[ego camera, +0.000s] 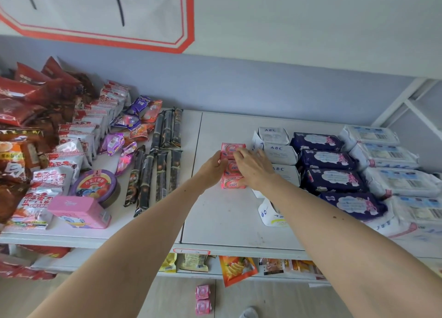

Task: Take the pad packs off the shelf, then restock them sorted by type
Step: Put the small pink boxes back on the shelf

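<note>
A short row of small pink pad packs (232, 150) lies on the white shelf (222, 217), left of the other pads. My left hand (212, 168) presses the row's left side. My right hand (253, 167) lies over its right side and covers part of it. Both hands grip the row between them. To the right run three sorted columns: white ABC pad packs (277, 150), dark blue pad packs (327, 159) and pale blue-white pad packs (385, 155). Two more pink packs (202, 299) lie on the floor below the shelf.
Snacks fill the shelf's left half: black stick packs (157, 164), purple candy bags (124, 136), red-and-white bags (83, 136), a round tin (95, 186) and a pink box (81, 210). A lower shelf holds an orange snack bag (235, 268). A white frame post (404, 100) stands at right.
</note>
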